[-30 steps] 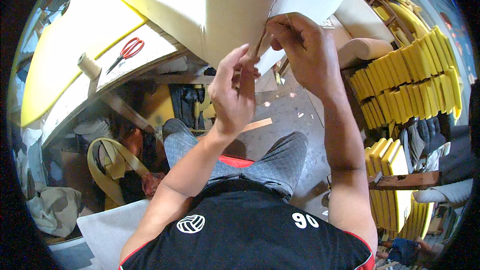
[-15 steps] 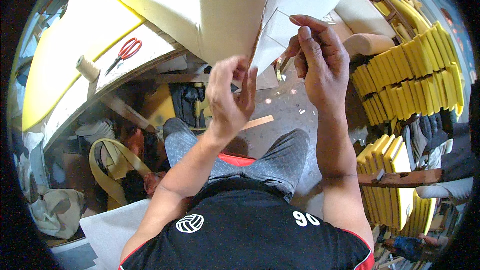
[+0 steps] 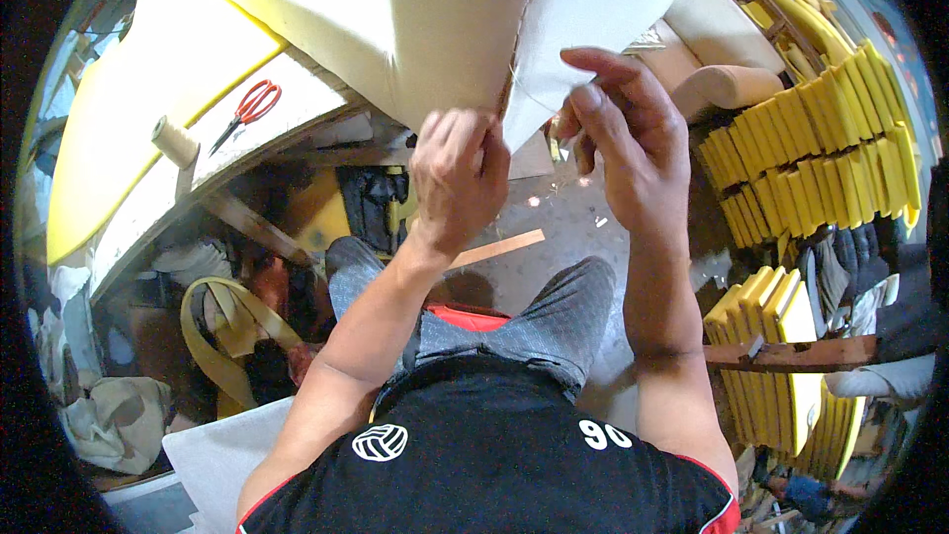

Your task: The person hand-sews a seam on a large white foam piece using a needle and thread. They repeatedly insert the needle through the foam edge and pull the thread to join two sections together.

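Seam at left hand

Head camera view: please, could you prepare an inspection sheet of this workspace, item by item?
Surface: white-topped table with brown edge, at the left, carries red-handled scissors with dark blades and a cream thread spool.
Work things: large cream fabric-covered piece with a dark seam line; thin pale thread beside the seam.
Clutter: pale wooden strip on the grey floor; curled tan strip, lower left.
Hands: left hand curled at the seam's lower end, grip hidden; right hand raised, index finger extended, hold unclear.
Cables: nothing seen.
Surroundings: yellow foam-like slabs in rows, right side.
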{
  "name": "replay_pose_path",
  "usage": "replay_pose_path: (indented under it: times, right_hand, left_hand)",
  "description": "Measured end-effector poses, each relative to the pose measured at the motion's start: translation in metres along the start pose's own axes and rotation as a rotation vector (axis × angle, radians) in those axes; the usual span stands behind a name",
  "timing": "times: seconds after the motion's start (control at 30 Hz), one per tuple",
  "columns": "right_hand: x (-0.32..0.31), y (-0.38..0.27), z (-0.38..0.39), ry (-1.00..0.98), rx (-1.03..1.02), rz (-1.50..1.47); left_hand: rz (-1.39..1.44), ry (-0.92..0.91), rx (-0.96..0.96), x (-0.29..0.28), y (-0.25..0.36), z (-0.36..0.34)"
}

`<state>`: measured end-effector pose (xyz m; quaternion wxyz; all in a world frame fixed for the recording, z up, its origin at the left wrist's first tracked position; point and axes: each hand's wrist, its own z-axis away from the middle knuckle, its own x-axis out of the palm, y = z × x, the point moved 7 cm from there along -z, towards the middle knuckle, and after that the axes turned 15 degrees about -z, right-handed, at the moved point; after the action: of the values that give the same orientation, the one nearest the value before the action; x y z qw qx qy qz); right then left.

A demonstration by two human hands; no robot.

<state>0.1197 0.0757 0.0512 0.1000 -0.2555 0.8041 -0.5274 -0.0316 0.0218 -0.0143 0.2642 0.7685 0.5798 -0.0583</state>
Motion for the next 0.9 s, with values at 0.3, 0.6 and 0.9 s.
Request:
replay_pose_path:
  times: [0.3, 0.6, 0.9]
  right_hand:
    - [0.002, -0.002, 0.045, -0.284, 0.068, -0.830]
    - [0.011, -0.010, 0.058, -0.104, -0.050, -0.600]
    - [0.021, 0.020, 0.034, 0.156, -0.316, 0.353]
  left_hand:
    - [-0.321, -0.366, -0.205, -0.018, -0.118, 0.199]
    - [-0.849, -0.683, -0.419, -0.164, -0.222, 0.373]
    - [-0.837, -1.040, -0.827, -0.249, -0.228, 0.507]
